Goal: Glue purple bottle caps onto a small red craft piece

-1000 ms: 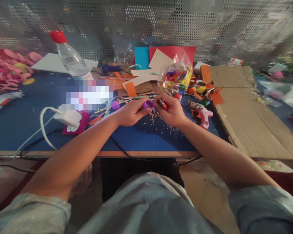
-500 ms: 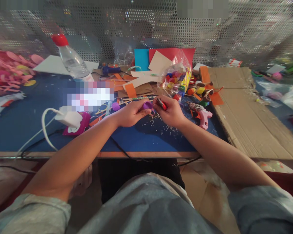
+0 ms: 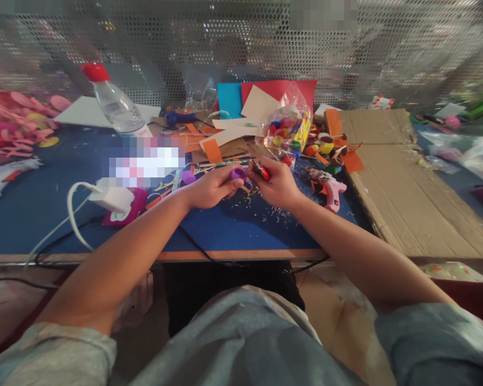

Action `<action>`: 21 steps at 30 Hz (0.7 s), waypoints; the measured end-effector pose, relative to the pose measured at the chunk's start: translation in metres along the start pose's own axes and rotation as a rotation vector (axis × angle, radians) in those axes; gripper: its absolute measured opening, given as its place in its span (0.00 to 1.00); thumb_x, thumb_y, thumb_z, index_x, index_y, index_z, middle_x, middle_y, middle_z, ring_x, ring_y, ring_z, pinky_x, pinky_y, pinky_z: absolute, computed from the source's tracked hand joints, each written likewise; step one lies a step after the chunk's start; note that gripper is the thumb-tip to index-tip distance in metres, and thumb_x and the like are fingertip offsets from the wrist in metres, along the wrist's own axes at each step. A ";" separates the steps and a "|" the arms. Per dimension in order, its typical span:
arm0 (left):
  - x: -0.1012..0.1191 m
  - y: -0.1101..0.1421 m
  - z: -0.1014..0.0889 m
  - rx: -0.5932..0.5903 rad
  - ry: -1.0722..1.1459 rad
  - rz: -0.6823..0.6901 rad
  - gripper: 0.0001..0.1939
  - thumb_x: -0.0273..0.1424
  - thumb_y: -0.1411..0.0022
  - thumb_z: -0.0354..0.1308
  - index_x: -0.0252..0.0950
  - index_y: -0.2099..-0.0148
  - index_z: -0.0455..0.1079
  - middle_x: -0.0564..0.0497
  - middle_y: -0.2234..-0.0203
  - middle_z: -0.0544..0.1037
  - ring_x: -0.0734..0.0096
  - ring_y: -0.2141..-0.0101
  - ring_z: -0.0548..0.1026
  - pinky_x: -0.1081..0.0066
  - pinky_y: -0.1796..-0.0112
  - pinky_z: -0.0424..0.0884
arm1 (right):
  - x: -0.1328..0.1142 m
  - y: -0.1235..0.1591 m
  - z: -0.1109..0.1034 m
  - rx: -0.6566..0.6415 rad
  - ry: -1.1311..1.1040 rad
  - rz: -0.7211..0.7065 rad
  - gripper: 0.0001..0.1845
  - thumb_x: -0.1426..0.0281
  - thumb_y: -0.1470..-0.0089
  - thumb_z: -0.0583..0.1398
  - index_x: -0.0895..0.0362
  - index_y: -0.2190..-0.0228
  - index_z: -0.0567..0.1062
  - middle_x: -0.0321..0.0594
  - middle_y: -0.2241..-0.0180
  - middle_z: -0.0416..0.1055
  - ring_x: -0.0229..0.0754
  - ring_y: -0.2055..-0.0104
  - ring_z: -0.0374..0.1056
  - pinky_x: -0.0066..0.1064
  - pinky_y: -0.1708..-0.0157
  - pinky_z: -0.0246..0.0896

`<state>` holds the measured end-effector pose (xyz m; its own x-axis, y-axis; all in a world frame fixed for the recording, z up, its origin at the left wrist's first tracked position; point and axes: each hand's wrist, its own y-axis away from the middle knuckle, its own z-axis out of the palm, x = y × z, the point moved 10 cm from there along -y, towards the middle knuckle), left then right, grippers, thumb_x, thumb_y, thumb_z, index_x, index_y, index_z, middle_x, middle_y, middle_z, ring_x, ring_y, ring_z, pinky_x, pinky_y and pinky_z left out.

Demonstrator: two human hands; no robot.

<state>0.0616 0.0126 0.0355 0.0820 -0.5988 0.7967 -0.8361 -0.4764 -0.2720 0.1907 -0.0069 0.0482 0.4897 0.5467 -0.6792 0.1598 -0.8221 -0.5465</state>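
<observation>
Between the thumb and fingers of my left hand [image 3: 207, 190] is a small purple cup-shaped cap [image 3: 238, 173]. My right hand [image 3: 280, 185] is closed around a small tool with red and dark parts [image 3: 262, 171]; its kind is mostly hidden by the fingers. The two hands are close together over the blue table [image 3: 241, 230], the tool's end close to the cap. Pale shavings [image 3: 271, 210] are scattered below them. Left of the cap, behind my left hand, a second purple round piece [image 3: 189, 177] lies among thin strips.
To the right lie a pink glue gun [image 3: 334, 194] and a large cardboard sheet [image 3: 418, 187]. A bag of colourful caps [image 3: 285, 131] sits behind my hands. On the left stand a tilted bottle [image 3: 118, 110] and a white plug [image 3: 115, 201] with cables; a white glue gun [image 3: 8, 177] lies farther left.
The purple cap has turned a little in my left hand. Both hands stay close together, and the whole view has shifted slightly.
</observation>
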 end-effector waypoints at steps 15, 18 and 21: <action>-0.005 -0.002 -0.016 0.208 -0.076 0.011 0.25 0.52 0.24 0.58 0.37 0.41 0.67 0.47 0.61 0.80 0.70 0.68 0.79 0.69 0.66 0.74 | 0.002 0.002 -0.007 0.030 -0.015 -0.080 0.07 0.63 0.32 0.62 0.53 0.60 0.76 0.35 0.69 0.71 0.39 0.68 0.63 0.37 0.64 0.60; -0.003 0.000 -0.025 0.299 -0.114 0.029 0.25 0.52 0.26 0.62 0.37 0.43 0.70 0.49 0.63 0.79 0.73 0.70 0.75 0.70 0.69 0.71 | 0.004 0.002 -0.009 0.049 -0.056 -0.051 0.10 0.61 0.33 0.64 0.53 0.56 0.76 0.33 0.69 0.68 0.39 0.69 0.60 0.38 0.64 0.59; -0.002 0.003 -0.035 0.399 -0.097 0.046 0.24 0.53 0.27 0.64 0.38 0.44 0.71 0.49 0.63 0.78 0.73 0.69 0.74 0.71 0.70 0.69 | 0.009 0.002 -0.011 0.060 -0.101 -0.012 0.12 0.60 0.33 0.64 0.53 0.52 0.75 0.32 0.71 0.64 0.39 0.70 0.56 0.38 0.65 0.57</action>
<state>0.0403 0.0347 0.0521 0.1159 -0.6743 0.7293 -0.5659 -0.6482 -0.5095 0.2044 -0.0055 0.0463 0.3983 0.5725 -0.7167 0.1123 -0.8059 -0.5813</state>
